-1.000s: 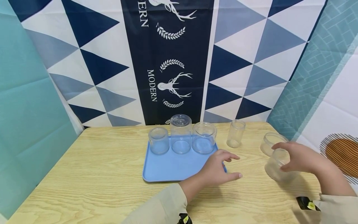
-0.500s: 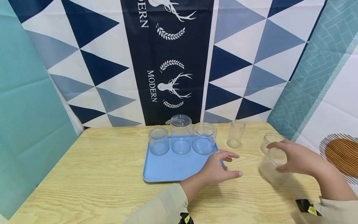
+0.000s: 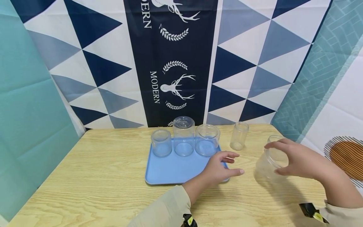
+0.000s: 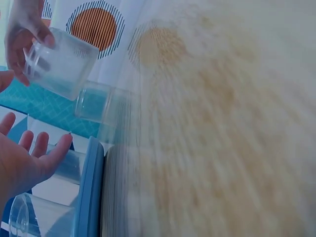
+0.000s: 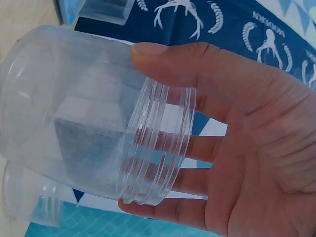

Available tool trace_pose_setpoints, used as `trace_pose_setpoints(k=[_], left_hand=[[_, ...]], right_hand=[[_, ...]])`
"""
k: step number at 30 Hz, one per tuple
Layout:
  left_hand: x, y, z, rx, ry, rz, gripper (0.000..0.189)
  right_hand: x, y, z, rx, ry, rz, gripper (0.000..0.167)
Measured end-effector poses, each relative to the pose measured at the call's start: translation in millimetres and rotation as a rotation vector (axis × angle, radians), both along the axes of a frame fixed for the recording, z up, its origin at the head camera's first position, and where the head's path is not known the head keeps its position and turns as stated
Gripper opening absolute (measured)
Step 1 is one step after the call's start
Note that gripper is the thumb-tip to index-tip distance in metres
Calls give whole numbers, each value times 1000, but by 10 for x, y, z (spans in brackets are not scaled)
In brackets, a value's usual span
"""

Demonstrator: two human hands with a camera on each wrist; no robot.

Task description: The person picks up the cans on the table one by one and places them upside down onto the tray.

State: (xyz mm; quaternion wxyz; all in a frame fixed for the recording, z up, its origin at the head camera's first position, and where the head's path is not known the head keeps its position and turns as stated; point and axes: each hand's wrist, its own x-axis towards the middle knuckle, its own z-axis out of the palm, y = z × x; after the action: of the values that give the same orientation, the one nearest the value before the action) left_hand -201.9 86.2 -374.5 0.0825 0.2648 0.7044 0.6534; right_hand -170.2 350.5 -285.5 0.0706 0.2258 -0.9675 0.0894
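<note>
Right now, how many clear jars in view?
6. On the blue tray: short left jar, tall middle jar, wide right jar. Right of the tray: narrow jar. The right hand grips the held jar; the far jar is partly hidden behind.

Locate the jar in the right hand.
At the right of the head view: the held jar is gripped by its rim in the right hand, right of the blue tray, just nearer than a second jar.
</note>
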Motion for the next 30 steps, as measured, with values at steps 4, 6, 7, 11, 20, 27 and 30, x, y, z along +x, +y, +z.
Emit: trace_pose_setpoints(k=[4, 6, 7, 11, 20, 27, 30], left_hand=[[-8, 0, 8, 80, -88, -19, 40], [-13, -6, 12, 139, -148, -43, 40], [-16, -8, 12, 175, -184, -58, 39], [-31, -16, 17, 316, -318, -117, 39], [-58, -15, 19, 505, -550, -208, 42], [-49, 9, -25, 616, -683, -293, 42], [-44, 23, -31, 655, -731, -342, 45]], right_hand=[[37, -51, 79, 16, 53, 23, 71], [58, -74, 117, 20, 63, 31, 71], [68, -85, 136, 19, 63, 33, 71], [108, -122, 199, 23, 66, 46, 72], [211, -222, 301, 50, 110, 70, 73], [253, -342, 379, 83, 224, 164, 72], [262, -406, 415, 87, 227, 178, 73]])
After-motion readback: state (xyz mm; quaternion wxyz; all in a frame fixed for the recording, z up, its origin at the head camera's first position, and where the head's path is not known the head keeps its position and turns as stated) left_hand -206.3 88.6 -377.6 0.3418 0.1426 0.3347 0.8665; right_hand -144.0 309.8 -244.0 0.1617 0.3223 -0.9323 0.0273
